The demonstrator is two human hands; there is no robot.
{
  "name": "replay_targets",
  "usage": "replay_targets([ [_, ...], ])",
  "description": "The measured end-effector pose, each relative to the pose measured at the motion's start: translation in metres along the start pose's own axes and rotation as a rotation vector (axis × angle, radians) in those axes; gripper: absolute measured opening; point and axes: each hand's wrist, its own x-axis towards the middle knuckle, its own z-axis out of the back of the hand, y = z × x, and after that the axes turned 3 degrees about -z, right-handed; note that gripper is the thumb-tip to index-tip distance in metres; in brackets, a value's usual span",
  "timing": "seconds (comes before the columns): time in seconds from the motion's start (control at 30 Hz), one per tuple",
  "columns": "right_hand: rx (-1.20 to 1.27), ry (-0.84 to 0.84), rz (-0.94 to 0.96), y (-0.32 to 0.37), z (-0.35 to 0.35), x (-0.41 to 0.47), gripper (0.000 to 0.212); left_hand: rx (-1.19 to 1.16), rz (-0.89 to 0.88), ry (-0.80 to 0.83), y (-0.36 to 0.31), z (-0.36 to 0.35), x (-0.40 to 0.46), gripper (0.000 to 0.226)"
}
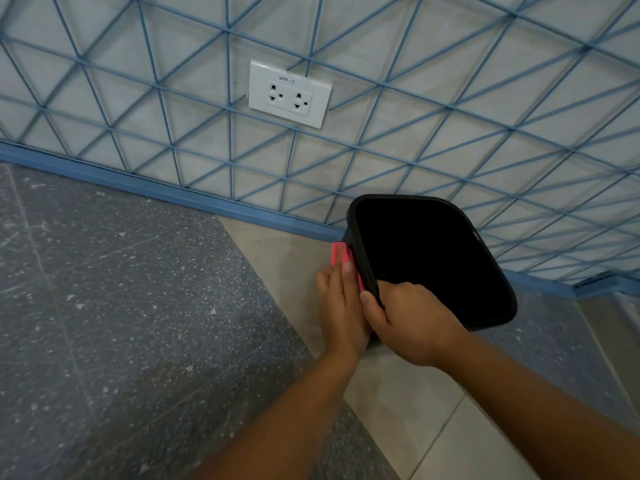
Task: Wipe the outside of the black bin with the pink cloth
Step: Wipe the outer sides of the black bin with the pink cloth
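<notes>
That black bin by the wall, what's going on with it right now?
A person is cleaning it. The left hand presses a pink cloth flat against the outer left side of the black bin, just under the rim. The right hand grips the bin's near rim, thumb outside and fingers over the edge. The bin sits on the floor close to a wall with blue lines, below a white double socket.

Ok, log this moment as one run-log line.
step: wiping bin side | left hand: presses pink cloth flat on black bin outer wall | right hand: grips rim | bin: by wall
</notes>
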Motion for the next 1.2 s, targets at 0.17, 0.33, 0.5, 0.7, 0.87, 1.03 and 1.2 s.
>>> replay_targets([
  [0.17,0.013,0.012,-0.006,-0.001,-0.001,0.000,0.039,-0.099,0.101,-0.003,0.015,0.002,0.001,0.050],
  [0.33,0.011,0.014,-0.003,-0.003,0.000,0.000,0.039,-0.084,0.047,0.013,0.013,0.003,-0.010,0.103],
  [0.5,0.002,0.011,-0.001,0.000,0.000,0.000,0.039,-0.073,0.147,0.015,0.010,0.003,0.007,0.054],
  [0.7,-0.005,0.020,-0.001,0.001,0.001,0.000,0.037,-0.017,-0.070,0.075,0.006,0.010,-0.008,0.066],
  [0.87,-0.004,-0.004,-0.005,0.001,0.000,0.003,0.038,0.002,0.018,0.026,0.003,0.006,0.010,0.049],
  [1.03,0.011,0.024,-0.006,-0.001,0.000,0.002,0.040,-0.029,-0.066,0.012,0.017,0.007,-0.007,0.079],
  [1.2,0.003,0.017,-0.014,0.001,0.002,0.002,0.035,-0.108,-0.012,-0.019,0.002,0.002,0.004,0.080],
])
